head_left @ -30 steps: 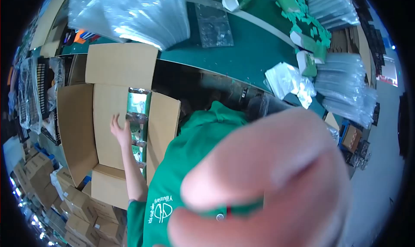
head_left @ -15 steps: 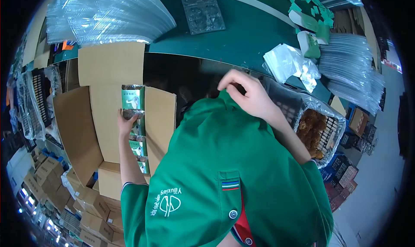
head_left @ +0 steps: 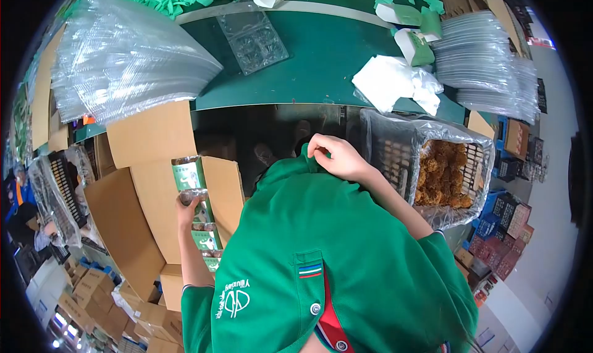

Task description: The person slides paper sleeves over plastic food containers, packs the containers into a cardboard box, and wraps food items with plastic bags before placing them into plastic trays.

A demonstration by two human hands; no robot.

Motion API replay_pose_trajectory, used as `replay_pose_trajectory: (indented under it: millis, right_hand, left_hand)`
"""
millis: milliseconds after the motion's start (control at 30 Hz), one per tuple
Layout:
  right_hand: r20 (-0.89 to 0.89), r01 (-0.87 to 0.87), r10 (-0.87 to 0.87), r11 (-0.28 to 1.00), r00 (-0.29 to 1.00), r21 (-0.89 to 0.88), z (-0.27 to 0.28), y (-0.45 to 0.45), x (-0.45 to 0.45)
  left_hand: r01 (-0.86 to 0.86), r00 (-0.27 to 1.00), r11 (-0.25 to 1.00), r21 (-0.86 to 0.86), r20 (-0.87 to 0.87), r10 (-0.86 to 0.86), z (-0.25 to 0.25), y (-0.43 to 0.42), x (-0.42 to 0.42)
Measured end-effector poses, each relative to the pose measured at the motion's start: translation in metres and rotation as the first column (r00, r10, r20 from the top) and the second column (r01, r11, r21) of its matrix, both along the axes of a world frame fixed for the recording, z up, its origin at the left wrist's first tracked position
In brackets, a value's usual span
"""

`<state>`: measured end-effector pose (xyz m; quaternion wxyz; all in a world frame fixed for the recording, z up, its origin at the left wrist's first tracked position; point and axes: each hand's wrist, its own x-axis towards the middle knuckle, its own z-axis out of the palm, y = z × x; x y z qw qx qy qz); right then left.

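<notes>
On the left, my left hand [head_left: 187, 212] reaches into an open cardboard box [head_left: 151, 195]. Its fingers close round the edge of a clear plastic pack with a green label [head_left: 189, 175], the top one in a row of similar packs [head_left: 205, 235] along the box's right side. My right hand [head_left: 336, 158] is bent in front of my body. Its fingers pinch the gathered cloth of my green shirt [head_left: 296, 211]; the fingertips are partly hidden by the fabric.
Stacked clear plastic trays [head_left: 130, 56] spread over the green table [head_left: 309, 50]. One clear tray [head_left: 253, 38] lies nearby. White plastic film [head_left: 389, 84] and green-white cartons [head_left: 414, 47] sit to the right. Below, a lined crate [head_left: 395, 161] holds brown lumpy pieces [head_left: 441, 174].
The camera view has tilted, so the table and box appear lower and more of the table's far side shows. Both hands keep nearly the same hold.
</notes>
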<state>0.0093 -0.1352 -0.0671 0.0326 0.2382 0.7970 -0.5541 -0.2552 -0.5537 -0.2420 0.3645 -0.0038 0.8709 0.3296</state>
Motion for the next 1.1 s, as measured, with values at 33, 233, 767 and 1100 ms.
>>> replay_pose_trajectory:
  millis: [33, 233, 767, 1100]
  right_hand:
    - [-0.007, 0.001, -0.001, 1.0, 1.0, -0.02, -0.002, 0.002, 0.001]
    - [-0.062, -0.023, 0.024, 0.999, 0.998, 0.026, -0.001, 0.034, -0.003]
    - [0.081, -0.065, 0.054, 0.987, 0.995, 0.144, -0.004, 0.031, 0.012]
    - [0.159, -0.361, 0.336, 0.918, 0.928, 0.163, -0.003, -0.016, -0.03]
  left_hand:
    - [-0.011, 1.0, 1.0, 0.0, 0.012, 0.011, 0.005, 0.002, 0.001]
    - [-0.067, 0.997, 0.998, -0.014, 0.031, 0.068, 0.019, 0.016, 0.011]
    - [-0.096, 0.878, 0.97, 0.225, 0.478, -0.024, 0.026, -0.008, -0.007]
    - [-0.014, 0.988, 1.0, 0.02, 0.157, 0.011, 0.024, -0.022, 0.008]
